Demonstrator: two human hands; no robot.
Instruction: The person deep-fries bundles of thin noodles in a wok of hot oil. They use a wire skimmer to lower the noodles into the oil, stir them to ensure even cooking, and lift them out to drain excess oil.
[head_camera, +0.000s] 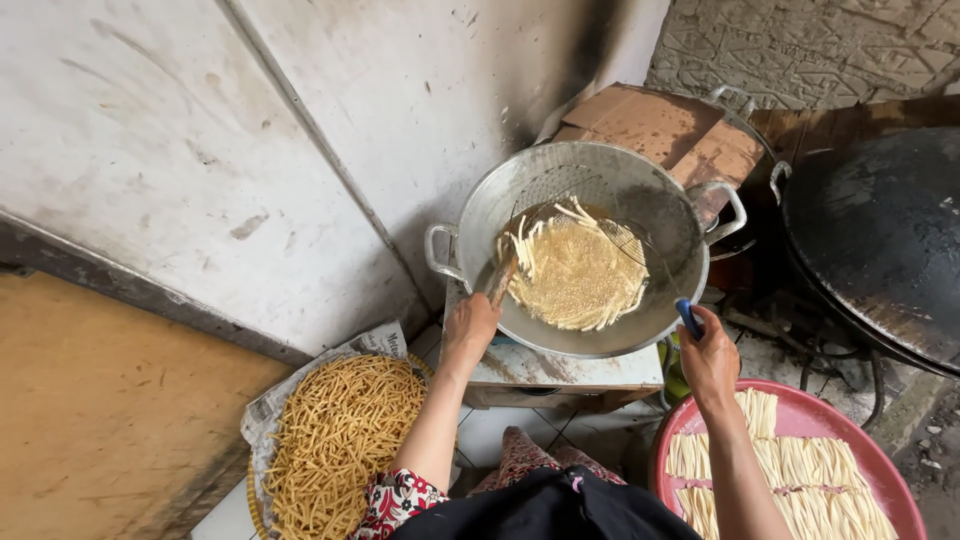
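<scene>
Holding a wooden-handled tool (503, 278) in my left hand (470, 326), fingers clenched round the handle, tip in the wok (480, 215). Right hand (708, 360) grips a blue handle (689, 318); fingers closed on it; it appears to belong to the wire skimmer (560, 185) resting in the wok. Pale dough strips (580, 270) float in bubbling oil. Basket of fried strips (338, 440) lies lower left on newspaper (380, 340). Red tray (800, 405) of raw strips (800, 465) sits lower right.
</scene>
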